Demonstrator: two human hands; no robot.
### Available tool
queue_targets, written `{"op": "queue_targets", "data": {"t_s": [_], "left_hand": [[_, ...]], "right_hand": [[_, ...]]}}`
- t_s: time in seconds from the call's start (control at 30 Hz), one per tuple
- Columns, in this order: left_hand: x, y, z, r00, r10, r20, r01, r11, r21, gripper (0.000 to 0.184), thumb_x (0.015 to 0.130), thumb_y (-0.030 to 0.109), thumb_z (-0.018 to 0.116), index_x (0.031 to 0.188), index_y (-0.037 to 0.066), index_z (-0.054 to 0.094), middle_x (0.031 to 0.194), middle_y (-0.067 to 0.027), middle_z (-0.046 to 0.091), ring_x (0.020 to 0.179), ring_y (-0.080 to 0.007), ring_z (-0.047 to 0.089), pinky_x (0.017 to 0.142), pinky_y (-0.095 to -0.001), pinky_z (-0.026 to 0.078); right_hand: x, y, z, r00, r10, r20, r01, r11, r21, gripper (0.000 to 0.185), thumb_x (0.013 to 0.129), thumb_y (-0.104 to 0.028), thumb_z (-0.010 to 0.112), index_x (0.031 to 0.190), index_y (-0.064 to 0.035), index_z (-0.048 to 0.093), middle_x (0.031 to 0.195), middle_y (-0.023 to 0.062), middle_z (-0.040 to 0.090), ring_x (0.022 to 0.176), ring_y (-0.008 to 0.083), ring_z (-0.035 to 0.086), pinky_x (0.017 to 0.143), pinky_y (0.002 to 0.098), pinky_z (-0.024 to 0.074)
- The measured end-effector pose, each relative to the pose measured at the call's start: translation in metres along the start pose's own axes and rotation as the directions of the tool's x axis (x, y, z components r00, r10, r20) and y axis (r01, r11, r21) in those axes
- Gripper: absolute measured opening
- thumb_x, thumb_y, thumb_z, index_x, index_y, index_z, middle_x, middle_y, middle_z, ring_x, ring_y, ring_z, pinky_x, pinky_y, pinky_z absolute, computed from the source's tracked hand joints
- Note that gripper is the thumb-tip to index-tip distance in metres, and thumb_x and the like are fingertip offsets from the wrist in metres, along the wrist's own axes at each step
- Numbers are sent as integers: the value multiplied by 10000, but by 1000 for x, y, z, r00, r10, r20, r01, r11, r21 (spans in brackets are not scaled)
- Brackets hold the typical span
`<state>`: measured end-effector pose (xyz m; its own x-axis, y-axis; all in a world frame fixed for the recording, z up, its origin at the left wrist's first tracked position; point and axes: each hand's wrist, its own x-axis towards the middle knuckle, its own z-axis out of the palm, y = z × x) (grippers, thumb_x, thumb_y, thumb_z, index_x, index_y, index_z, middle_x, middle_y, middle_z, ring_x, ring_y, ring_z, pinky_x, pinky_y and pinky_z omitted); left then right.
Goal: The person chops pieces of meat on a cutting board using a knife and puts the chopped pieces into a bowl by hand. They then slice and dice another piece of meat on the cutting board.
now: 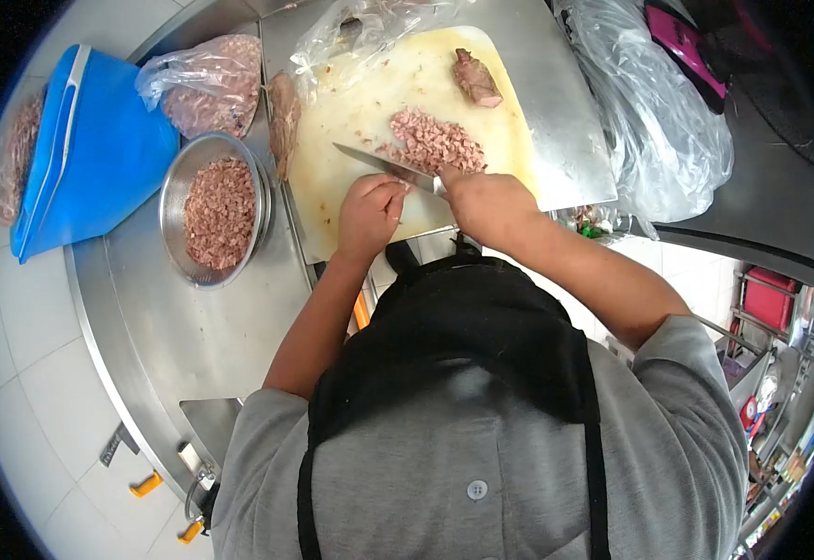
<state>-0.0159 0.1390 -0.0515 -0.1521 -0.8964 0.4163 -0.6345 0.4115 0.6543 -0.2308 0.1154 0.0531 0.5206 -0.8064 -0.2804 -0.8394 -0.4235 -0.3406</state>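
Observation:
My right hand is wrapped round the handle of a kitchen knife, whose blade points left across the cutting board. Just below the blade is my left hand, its fingers curled and pinched together; what they hold, if anything, is too small to make out. A heap of diced cooked meat lies on the board right behind the knife. Farther back sits an uncut chunk of meat. Another long piece of meat rests along the board's left edge.
At the left, a metal bowl holds diced meat beside a clear bag of meat and a blue bag. Crumpled clear plastic overlaps the board's back edge. More plastic bags lie at the right.

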Motion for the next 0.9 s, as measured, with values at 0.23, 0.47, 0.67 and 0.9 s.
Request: {"op": "queue_targets", "data": {"t_s": [0.23,0.47,0.67,0.9], "left_hand": [[-11,-4,-5,998,-28,58,28,1000,7,91,820,72,729,906,42,732,964,-115,707,938,-321,662,853,-414,538],[-15,4,-14,999,-43,32,42,999,30,131,841,91,729,960,36,740,1046,-128,707,1012,-314,660,890,-399,533],[-12,-3,-12,996,-66,67,64,997,30,147,827,90,743,964,35,741,1032,-119,704,1013,-318,659,898,-397,534],[-14,2,-22,997,-15,80,16,1000,-12,90,849,76,715,922,25,726,983,-110,697,953,-317,647,844,-403,530]], "right_hand": [[-32,-10,-2,995,39,87,-36,999,-39,165,929,-99,521,1071,-22,552,805,212,712,762,395,713,666,503,555],[-38,-19,-38,996,13,93,-11,1000,-27,168,920,-80,515,1068,-4,532,817,213,713,784,404,714,683,503,558],[-18,-13,2,997,32,64,-31,999,-4,149,927,-89,508,1048,-8,543,818,209,713,778,411,713,686,506,560],[-44,-19,-24,990,45,131,-41,999,-28,168,957,-143,515,1049,-8,557,808,217,710,768,406,711,688,510,557]]}}
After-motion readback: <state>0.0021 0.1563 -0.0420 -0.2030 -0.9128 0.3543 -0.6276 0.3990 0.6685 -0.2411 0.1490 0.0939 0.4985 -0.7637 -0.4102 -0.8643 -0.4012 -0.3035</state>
